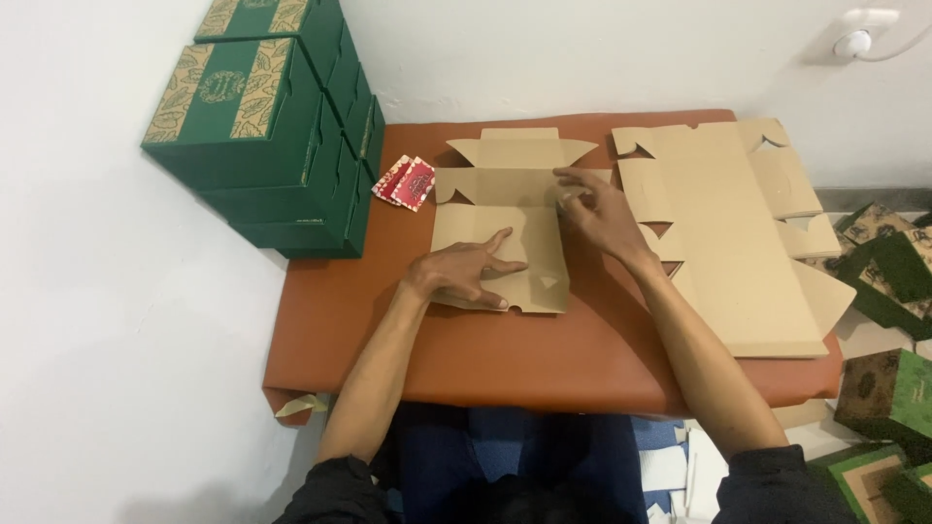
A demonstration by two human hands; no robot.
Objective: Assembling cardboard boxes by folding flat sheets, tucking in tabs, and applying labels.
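A flat cardboard sheet [505,228], plain brown and cut to a box pattern, is laid near the middle of the brown tabletop [544,359]. Its lower panel is smooth and rectangular, with a small notch at the bottom edge; above it, flaps with angled cuts are spread to both sides, and a top flap with slanted ends is seen at the far edge. Creases are marked across the sheet between the panels.

The left hand [466,275] is pressed flat on the lower panel, fingers spread and palm down. The right hand [594,209] is set on the upper right part of the sheet, its fingers curled and pinched on a flap edge there.

Just to the right, a stack of larger flat cardboard sheets [728,233] of the same brown colour is laid on the tabletop, its flaps reaching past the right edge. To the upper left of the sheet, 2 small red cards [408,182] are placed side by side. Further left, a stack of finished green boxes [282,146] with gold leaf-patterned bands is stood against the white wall. More green boxes [888,281] are scattered on the floor at the right.
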